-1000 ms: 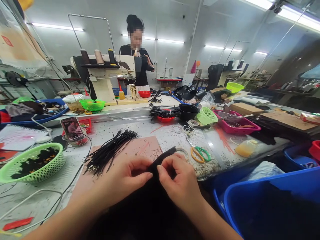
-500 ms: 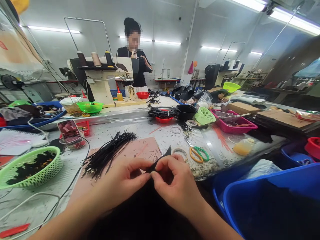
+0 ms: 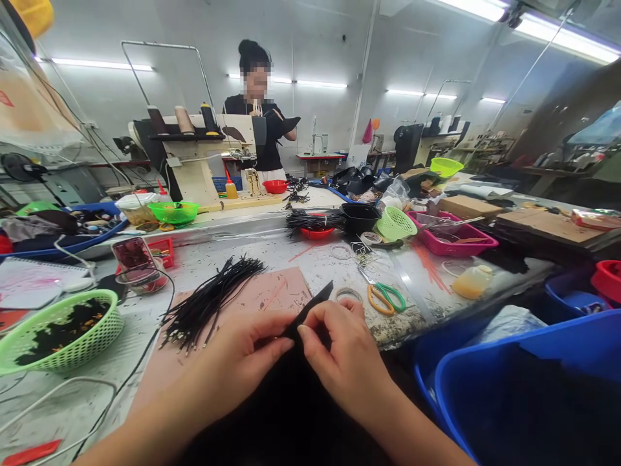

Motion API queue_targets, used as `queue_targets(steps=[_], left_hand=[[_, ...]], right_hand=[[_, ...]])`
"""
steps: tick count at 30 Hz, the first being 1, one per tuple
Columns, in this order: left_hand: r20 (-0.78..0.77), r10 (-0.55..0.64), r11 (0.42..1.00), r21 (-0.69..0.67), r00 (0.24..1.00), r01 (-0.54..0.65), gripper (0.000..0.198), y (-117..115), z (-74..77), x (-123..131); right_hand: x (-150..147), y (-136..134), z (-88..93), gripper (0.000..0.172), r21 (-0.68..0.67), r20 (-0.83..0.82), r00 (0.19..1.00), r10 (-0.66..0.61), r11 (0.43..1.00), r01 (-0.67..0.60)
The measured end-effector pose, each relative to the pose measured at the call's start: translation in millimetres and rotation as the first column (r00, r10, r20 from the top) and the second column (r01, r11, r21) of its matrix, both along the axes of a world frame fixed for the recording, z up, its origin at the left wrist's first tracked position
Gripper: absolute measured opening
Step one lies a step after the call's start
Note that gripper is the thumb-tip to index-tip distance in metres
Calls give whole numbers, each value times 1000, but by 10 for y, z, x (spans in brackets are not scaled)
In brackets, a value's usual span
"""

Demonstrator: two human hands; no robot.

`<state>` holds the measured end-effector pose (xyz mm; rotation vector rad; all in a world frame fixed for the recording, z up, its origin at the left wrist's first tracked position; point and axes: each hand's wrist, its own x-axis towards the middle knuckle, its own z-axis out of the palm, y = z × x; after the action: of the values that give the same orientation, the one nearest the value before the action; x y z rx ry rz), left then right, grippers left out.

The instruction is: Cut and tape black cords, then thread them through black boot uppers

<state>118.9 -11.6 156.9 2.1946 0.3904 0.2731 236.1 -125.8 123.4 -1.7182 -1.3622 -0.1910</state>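
Both hands meet low in the middle of the view, over the near edge of the worktable. My left hand pinches a thin black piece of material between thumb and fingers. Close beside it, my right hand is closed on the same piece with thumb and forefinger. A pointed end of the piece sticks up beyond the fingers; its lower part merges with the black area below. Left of the hands, a bundle of black cords with pale tips lies on a pinkish board.
A green basket with black pieces stands at left. Scissors and a tape roll lie beyond my right hand. A large blue bin stands at right. Across the table are a sewing machine and a person holding something black.
My thumbs have moved slightly apart, and the black piece's pointed end looks straighter. The person opposite has turned the black item, so its pointed part shows.
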Motion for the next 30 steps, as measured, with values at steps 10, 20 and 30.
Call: queue_targets(steps=[10, 20, 30], left_hand=[[66, 44, 998, 49, 997, -47, 27, -49, -24, -1], [36, 11, 1000, -21, 999, -10, 19, -49, -21, 46], [44, 121, 785, -616, 992, -69, 36, 2, -246, -49]], right_hand=[[-17, -6, 2, 13, 0, -57, 998, -10, 1000, 10], [100, -21, -66, 9, 101, -103, 989, -105, 988, 116], [387, -42, 7, 12, -63, -138, 981, 136, 987, -145]])
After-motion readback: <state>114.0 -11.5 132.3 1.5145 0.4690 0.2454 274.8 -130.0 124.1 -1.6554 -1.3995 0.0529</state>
